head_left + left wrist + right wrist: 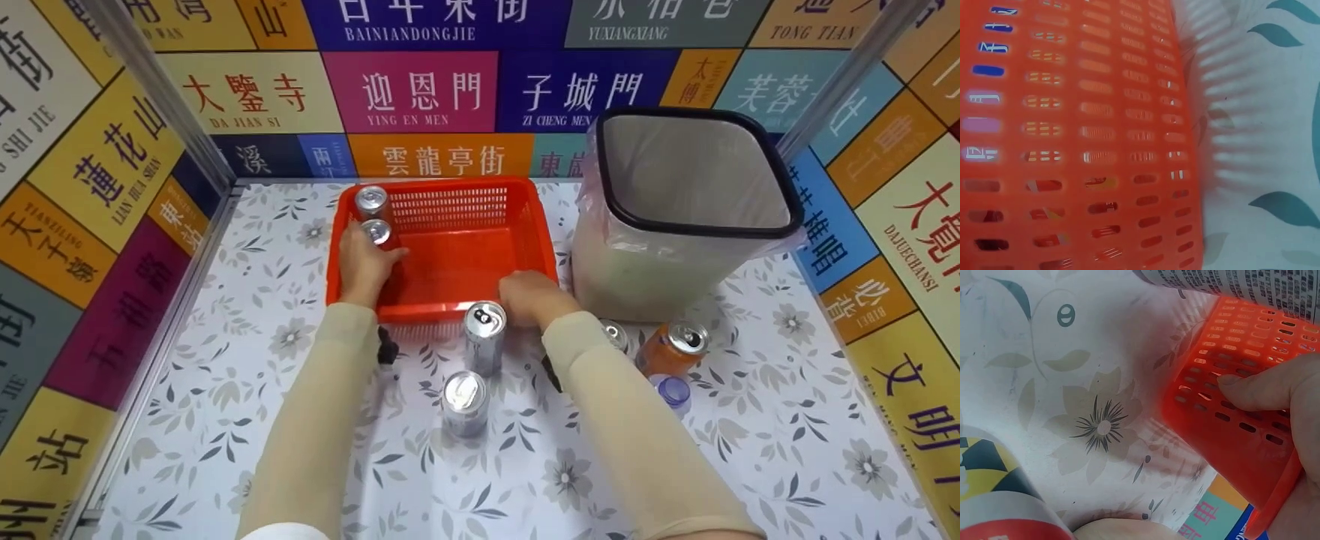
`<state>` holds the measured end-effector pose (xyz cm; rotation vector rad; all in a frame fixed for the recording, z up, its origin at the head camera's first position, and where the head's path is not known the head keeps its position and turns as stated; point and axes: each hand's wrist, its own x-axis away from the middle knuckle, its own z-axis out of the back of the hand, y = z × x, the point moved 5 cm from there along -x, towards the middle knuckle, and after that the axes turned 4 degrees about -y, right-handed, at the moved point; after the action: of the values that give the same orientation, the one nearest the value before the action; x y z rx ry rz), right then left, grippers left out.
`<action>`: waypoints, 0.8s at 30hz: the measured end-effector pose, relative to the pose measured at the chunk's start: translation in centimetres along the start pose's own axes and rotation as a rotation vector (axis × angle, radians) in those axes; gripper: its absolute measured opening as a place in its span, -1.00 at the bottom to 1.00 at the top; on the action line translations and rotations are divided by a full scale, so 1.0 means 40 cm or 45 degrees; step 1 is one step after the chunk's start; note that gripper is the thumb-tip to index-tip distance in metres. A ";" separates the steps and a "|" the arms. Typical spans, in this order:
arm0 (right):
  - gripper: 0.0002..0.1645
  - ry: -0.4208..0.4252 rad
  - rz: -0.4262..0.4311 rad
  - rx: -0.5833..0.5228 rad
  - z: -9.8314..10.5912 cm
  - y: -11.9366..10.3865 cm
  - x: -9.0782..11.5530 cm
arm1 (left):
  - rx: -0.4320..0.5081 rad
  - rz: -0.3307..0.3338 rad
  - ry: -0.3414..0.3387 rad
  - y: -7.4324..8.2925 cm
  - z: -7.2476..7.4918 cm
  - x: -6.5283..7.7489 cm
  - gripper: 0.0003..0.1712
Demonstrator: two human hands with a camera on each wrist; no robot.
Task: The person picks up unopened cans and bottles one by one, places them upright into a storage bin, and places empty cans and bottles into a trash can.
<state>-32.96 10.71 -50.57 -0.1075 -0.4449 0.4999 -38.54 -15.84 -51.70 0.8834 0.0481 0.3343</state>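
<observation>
A red plastic basket (465, 259) with slotted walls stands at the back of the table. Inside its left end, my left hand (363, 264) holds a can (377, 232), thumb on the right side; the other fingers are mostly hidden. Just behind stands a second can (372, 199). My right hand (534, 297) grips the basket's near right corner, its thumb against the outer wall in the right wrist view. Near that hand stands an opened silver can (486, 341), and another silver can (464, 409) stands closer to me. Only basket wall (1095, 112) and tablecloth show in the left wrist view.
Right of the basket stands a tall bin (637, 281) with a black rim and a plastic liner. In front of it are an orange can (671, 351), a can (615, 335) partly behind my right sleeve, and a purple-capped bottle (673, 391). Printed panels enclose the table.
</observation>
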 end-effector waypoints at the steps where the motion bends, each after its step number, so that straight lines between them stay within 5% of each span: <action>1: -0.80 -0.001 0.000 -0.001 0.000 -0.001 0.000 | 0.007 0.004 -0.003 0.000 0.000 -0.001 0.08; 12: -0.82 -0.006 -0.002 -0.021 0.000 -0.001 -0.001 | -0.027 -0.005 -0.015 -0.008 -0.008 0.002 0.26; 24: -0.80 -0.022 -0.017 -0.036 -0.001 0.002 0.001 | -0.068 -0.034 0.004 -0.005 -0.006 0.002 0.18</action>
<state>-32.93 10.80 -50.60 -0.1276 -0.4696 0.4822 -38.45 -15.75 -52.01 0.8286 0.0537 0.3105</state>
